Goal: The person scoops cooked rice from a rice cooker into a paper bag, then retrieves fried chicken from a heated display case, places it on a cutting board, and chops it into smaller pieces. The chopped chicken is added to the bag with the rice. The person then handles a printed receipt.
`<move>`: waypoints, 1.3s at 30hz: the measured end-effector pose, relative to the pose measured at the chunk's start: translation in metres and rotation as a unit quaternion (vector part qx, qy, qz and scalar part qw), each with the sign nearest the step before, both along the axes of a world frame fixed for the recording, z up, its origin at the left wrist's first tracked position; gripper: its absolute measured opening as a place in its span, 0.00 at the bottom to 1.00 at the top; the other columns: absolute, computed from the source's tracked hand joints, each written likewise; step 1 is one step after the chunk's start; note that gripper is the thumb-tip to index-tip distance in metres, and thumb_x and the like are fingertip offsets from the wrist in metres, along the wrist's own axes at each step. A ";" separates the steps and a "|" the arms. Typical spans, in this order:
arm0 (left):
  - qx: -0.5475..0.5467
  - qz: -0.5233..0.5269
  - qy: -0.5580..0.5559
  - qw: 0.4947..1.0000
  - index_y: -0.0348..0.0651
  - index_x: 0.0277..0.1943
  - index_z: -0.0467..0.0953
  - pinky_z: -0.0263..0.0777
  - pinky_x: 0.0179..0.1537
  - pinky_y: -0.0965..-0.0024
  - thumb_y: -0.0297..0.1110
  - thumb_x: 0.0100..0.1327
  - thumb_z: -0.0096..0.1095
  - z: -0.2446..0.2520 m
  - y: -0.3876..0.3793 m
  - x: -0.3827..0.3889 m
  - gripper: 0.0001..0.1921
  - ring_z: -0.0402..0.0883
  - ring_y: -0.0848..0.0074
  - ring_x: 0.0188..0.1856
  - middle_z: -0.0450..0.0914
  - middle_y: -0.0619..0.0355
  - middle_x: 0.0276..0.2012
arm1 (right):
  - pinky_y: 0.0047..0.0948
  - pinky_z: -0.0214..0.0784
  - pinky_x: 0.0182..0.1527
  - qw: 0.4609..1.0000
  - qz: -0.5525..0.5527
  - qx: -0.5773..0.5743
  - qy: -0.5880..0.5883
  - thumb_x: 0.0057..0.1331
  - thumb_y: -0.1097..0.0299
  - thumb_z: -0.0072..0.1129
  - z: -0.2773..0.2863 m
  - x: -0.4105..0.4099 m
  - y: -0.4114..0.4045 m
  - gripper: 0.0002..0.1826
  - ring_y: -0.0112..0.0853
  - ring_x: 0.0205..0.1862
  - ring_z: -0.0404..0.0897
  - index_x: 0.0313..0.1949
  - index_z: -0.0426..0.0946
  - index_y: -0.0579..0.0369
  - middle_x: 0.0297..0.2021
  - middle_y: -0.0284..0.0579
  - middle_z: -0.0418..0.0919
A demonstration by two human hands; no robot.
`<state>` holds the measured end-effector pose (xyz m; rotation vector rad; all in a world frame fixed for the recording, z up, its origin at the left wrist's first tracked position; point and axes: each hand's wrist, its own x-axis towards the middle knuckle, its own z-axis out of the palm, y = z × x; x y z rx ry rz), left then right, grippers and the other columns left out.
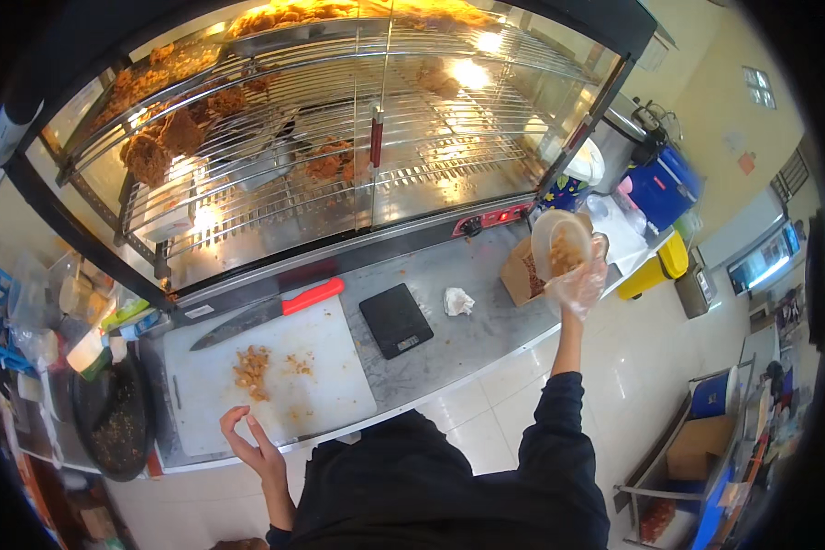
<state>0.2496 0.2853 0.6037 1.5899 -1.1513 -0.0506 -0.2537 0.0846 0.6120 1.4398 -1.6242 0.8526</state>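
Observation:
My right hand, in a clear plastic glove, grips a translucent plastic tub. Chopped golden-brown fried pieces show inside the tilted tub. Partly covered by tub and hand, an open brown paper food box with reddish grains sits on the counter. My bare left hand hangs at the front edge of a white cutting board, holding nothing, thumb and forefinger apart. On that board are a small heap of chopped fried chicken, scattered crumbs and a large knife with a red handle.
A black digital scale and crumpled white tissue lie on the metal counter. Behind it stands a glass warming cabinet with fried chicken on racks. A dark round pan sits left; a yellow bin stands right.

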 end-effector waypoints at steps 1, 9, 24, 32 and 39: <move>-0.005 -0.017 -0.007 1.000 0.35 0.41 0.65 0.59 0.50 0.67 0.22 0.62 0.45 0.002 -0.003 -0.002 0.06 0.68 0.67 0.43 0.69 0.51 0.38 | 0.27 0.66 0.45 1.000 0.004 0.002 0.004 0.46 0.82 0.51 -0.002 -0.001 0.005 0.39 0.35 0.43 0.71 0.62 0.56 0.53 0.44 0.44 0.69; -0.001 0.018 -0.014 1.000 0.34 0.41 0.67 0.61 0.48 0.66 0.20 0.59 0.48 0.003 0.011 0.003 0.07 0.70 0.65 0.42 0.71 0.49 0.38 | 0.38 0.56 0.54 0.996 0.056 -0.063 0.026 0.53 0.65 0.52 0.005 0.015 0.013 0.32 0.43 0.56 0.64 0.60 0.60 0.55 0.57 0.48 0.65; -0.016 0.105 0.012 0.994 0.36 0.40 0.68 0.62 0.49 0.67 0.21 0.58 0.49 0.003 0.047 0.039 0.07 0.70 0.66 0.43 0.72 0.51 0.38 | 0.38 0.67 0.41 0.875 0.075 0.465 -0.110 0.58 0.54 0.52 -0.052 0.195 0.002 0.29 0.45 0.38 0.74 0.55 0.66 0.58 0.43 0.53 0.73; -0.030 0.119 -0.003 0.992 0.35 0.41 0.68 0.61 0.48 0.67 0.20 0.59 0.49 0.017 0.063 0.070 0.07 0.70 0.65 0.43 0.71 0.50 0.38 | 0.58 0.34 0.62 0.698 0.495 0.514 0.049 0.43 0.37 0.61 -0.017 0.414 0.076 0.49 0.50 0.67 0.40 0.62 0.56 0.42 0.65 0.53 0.44; -0.013 0.221 -0.012 0.975 0.34 0.41 0.66 0.61 0.48 0.67 0.25 0.63 0.47 0.009 0.103 0.098 0.06 0.68 0.68 0.42 0.70 0.52 0.37 | 0.60 0.45 0.58 0.676 0.557 0.479 0.061 0.51 0.41 0.55 -0.076 0.484 0.076 0.33 0.49 0.61 0.54 0.55 0.67 0.41 0.60 0.51 0.58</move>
